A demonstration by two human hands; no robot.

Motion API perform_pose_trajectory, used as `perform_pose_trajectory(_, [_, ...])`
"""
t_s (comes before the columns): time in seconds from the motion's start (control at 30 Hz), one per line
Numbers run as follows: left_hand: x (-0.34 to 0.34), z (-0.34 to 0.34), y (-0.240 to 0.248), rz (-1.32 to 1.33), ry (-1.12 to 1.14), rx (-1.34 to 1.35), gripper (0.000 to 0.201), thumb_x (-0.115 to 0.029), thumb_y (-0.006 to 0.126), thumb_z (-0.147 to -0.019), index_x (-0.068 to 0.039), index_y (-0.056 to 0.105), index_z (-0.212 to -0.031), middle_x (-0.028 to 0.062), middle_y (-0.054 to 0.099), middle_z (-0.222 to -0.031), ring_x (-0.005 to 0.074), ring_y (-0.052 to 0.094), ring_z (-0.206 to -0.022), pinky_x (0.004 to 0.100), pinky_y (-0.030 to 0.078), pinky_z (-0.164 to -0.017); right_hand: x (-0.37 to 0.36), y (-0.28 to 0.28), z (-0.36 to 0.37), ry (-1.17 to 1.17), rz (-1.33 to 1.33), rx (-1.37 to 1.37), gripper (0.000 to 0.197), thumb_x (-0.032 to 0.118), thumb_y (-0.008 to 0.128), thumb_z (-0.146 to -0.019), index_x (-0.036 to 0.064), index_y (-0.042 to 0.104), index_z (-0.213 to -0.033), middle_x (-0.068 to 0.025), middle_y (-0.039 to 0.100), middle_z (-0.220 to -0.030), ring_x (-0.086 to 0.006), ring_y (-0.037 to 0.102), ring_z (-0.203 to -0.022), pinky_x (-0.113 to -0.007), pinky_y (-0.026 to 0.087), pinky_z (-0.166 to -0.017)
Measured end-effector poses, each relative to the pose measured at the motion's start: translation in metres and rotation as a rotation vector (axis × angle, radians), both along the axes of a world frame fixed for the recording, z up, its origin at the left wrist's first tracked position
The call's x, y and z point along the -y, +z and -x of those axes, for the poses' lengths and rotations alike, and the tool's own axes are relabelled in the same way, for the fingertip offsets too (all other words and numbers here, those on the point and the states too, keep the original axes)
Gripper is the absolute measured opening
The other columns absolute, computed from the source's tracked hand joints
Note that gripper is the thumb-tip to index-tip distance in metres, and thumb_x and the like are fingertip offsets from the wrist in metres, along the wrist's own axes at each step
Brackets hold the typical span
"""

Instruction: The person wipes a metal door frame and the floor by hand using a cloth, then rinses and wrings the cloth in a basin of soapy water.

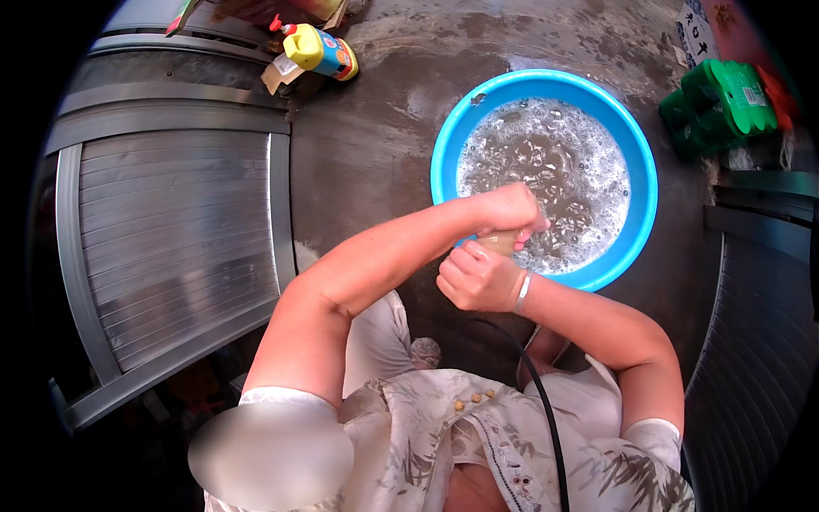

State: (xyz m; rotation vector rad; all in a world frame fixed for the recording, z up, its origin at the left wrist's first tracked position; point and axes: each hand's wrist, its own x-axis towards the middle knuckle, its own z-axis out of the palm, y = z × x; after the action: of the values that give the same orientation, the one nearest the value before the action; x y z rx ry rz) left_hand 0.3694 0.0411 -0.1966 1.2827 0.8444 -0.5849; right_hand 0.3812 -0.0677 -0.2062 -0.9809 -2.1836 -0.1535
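Observation:
A wet beige bunched piece (499,242), which looks like cloth, is stretched between my two closed hands. My left hand (512,210) grips its upper end, over the near side of a round blue basin (647,175). Closer to my body, my right hand (479,276) is closed in a fist around the other end, just outside the rim, with a pale bracelet on that wrist. Most of the piece is hidden by my fingers. Murky soapy water (550,162) with white suds fills the basin.
On the left stands a grey metal slatted panel (175,247), with another dark panel (755,341) on the right. A yellow bottle with a red pump (320,53) is at the back left. Green plastic packs (721,102) sit at the right. A black cord (546,401) runs down my front.

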Motion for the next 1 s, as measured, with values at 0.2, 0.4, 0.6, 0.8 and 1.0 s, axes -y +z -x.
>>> perform_pose_trajectory(0.2, [0.016,0.012,-0.023,-0.170,0.100,0.087,0.035,-0.021,0.063,-0.083,-0.002,0.058,-0.054,0.0087,0.057,-0.051,0.0166,0.054,-0.050,0.0349,0.046,-0.056,0.012,-0.029,-0.005,0.150,0.044,0.048,0.014,0.022,0.054,-0.057,0.0098,0.057,-0.063,-0.0024,0.052,-0.069,-0.0191,0.056,-0.071,-0.031,0.046,-0.066])
perform_pose_trajectory(0.4, [0.003,0.029,0.011,0.674,1.222,0.261,0.032,-0.027,0.070,-0.080,-0.009,0.055,-0.102,0.0118,0.062,-0.093,0.0252,0.063,-0.079,0.0355,0.054,-0.072,-0.029,0.009,-0.043,-0.223,0.058,-0.462,0.023,0.017,0.064,-0.064,0.0071,0.061,-0.084,-0.0070,0.058,-0.087,-0.0246,0.058,-0.082,-0.040,0.047,-0.075])
perform_pose_trajectory(0.6, [-0.017,0.066,-0.018,0.306,1.169,0.376,0.032,-0.015,0.069,-0.075,-0.002,0.058,-0.101,0.0105,0.064,-0.090,0.0204,0.064,-0.078,0.0312,0.054,-0.071,-0.047,-0.021,-0.098,-0.512,0.318,-0.707,0.041,0.028,0.066,-0.078,0.0054,0.056,-0.111,-0.0171,0.056,-0.110,-0.0362,0.051,-0.104,-0.046,0.039,-0.094])
perform_pose_trajectory(0.8, [-0.038,0.105,0.007,0.160,1.016,0.232,0.033,-0.010,0.064,-0.074,0.001,0.057,-0.104,0.0094,0.063,-0.090,0.0182,0.063,-0.078,0.0304,0.053,-0.066,-0.025,-0.117,-0.151,-0.938,1.147,0.075,0.061,0.024,0.074,-0.072,0.0277,0.048,-0.127,-0.0199,0.027,-0.142,-0.0497,0.036,-0.123,-0.056,0.041,-0.096])
perform_pose_trajectory(1.0, [-0.040,0.121,-0.003,0.149,1.083,0.211,0.033,-0.007,0.063,-0.074,0.004,0.057,-0.105,0.0103,0.064,-0.095,0.0177,0.063,-0.082,0.0286,0.053,-0.073,-0.010,-0.149,-0.153,-0.854,0.968,-0.191,0.060,0.016,0.072,-0.067,0.0142,0.045,-0.120,-0.0237,0.046,-0.118,-0.0446,0.051,-0.107,-0.050,0.046,-0.088])
